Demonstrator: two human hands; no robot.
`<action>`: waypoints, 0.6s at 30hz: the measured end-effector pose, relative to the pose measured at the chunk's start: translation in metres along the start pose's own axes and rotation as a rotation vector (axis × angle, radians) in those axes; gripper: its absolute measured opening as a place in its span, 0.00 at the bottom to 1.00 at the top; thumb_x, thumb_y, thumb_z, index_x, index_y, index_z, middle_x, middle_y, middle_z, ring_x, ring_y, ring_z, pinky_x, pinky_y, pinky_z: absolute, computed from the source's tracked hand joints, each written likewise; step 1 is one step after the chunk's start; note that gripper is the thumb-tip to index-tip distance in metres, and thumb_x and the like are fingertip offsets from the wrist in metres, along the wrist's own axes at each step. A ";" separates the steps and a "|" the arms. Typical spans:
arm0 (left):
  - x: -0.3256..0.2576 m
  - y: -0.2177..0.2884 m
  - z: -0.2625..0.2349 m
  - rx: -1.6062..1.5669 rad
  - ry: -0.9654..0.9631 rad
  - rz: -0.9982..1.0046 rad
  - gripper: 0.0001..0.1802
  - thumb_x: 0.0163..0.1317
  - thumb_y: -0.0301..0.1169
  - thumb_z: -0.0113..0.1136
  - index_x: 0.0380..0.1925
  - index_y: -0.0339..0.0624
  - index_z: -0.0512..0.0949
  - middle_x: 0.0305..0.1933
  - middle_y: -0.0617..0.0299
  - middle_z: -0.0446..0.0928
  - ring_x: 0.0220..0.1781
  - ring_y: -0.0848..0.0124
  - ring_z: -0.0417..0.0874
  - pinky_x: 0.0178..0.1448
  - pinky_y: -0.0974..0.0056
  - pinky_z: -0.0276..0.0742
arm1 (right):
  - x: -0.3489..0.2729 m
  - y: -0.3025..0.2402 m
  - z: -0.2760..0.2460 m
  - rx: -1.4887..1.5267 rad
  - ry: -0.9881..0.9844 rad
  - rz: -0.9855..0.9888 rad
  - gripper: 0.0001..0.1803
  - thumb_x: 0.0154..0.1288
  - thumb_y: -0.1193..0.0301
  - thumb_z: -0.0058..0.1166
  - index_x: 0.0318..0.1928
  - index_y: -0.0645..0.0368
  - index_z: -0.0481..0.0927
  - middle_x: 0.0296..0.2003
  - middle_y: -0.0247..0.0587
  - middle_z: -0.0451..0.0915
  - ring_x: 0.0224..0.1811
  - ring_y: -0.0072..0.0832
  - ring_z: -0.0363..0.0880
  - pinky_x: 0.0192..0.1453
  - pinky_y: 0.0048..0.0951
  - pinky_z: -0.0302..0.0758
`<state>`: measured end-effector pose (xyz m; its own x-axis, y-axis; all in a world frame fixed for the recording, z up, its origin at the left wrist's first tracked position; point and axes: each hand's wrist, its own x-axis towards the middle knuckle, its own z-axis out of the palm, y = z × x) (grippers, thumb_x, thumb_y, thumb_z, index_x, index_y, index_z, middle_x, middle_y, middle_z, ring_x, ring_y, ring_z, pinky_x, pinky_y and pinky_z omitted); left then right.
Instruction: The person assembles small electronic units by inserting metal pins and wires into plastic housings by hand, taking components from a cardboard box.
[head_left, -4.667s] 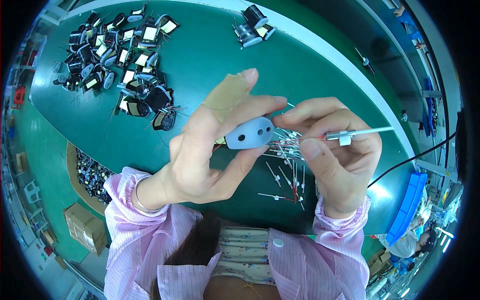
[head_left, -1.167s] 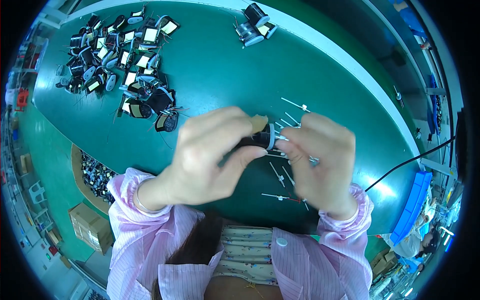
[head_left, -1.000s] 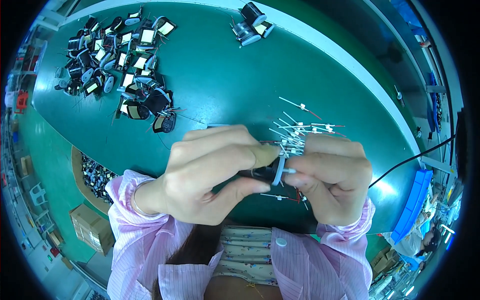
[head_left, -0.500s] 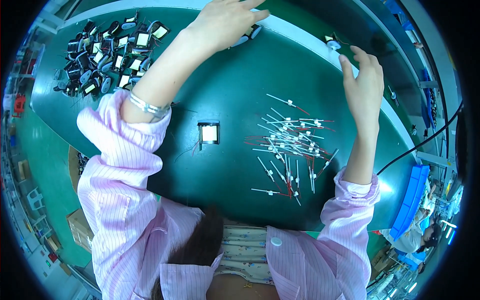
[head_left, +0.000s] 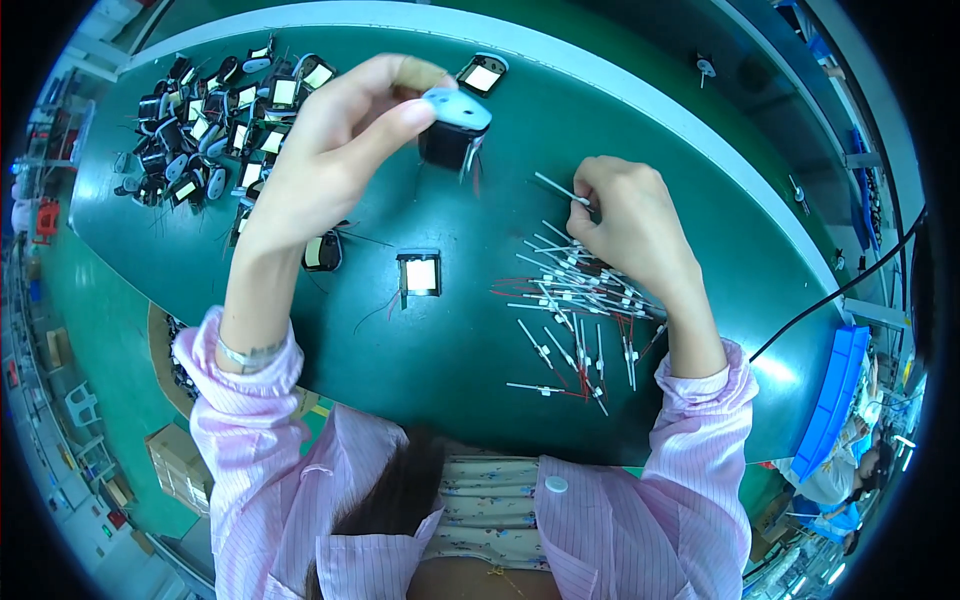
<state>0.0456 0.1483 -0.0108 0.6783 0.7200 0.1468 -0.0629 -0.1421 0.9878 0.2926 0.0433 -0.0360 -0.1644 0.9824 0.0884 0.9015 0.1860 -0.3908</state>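
My left hand (head_left: 345, 150) is closed on a small black boxy part (head_left: 447, 148) with a rounded grey-blue plate on top and thin wires hanging from it, held above the table. My right hand (head_left: 630, 215) pinches a thin white stick (head_left: 556, 186) at the far edge of the pile of white sticks (head_left: 570, 285), which have white connectors and red wires. Between the hands, nearer me, a black part with a pale square face (head_left: 422, 273) lies on the green table. Another black part (head_left: 322, 252) lies beside my left forearm, partly hidden.
A heap of similar black parts (head_left: 200, 125) covers the table's far left, and one more (head_left: 483, 74) lies near the far edge. Beyond a white rail (head_left: 600, 50) run green strips carrying a few parts. A blue tray (head_left: 832, 400) stands at the right edge; a cardboard box (head_left: 180, 465) is lower left.
My left hand has drawn back from the far edge and now holds a black part. My right hand has moved left and down from the rail, closing on a white stick.
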 end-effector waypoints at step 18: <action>-0.038 0.013 0.037 -0.327 -0.093 -0.231 0.12 0.64 0.27 0.52 0.42 0.28 0.77 0.41 0.48 0.78 0.32 0.67 0.82 0.26 0.73 0.71 | -0.012 -0.052 -0.020 1.624 0.101 0.157 0.03 0.59 0.82 0.60 0.35 0.68 0.81 0.33 0.48 0.83 0.30 0.25 0.82 0.31 0.20 0.77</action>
<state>0.0459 0.0935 -0.0057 0.7641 0.6412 -0.0711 -0.1206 0.2501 0.9607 0.2555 0.0215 0.0013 -0.0324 0.9994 -0.0123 -0.4480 -0.0255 -0.8937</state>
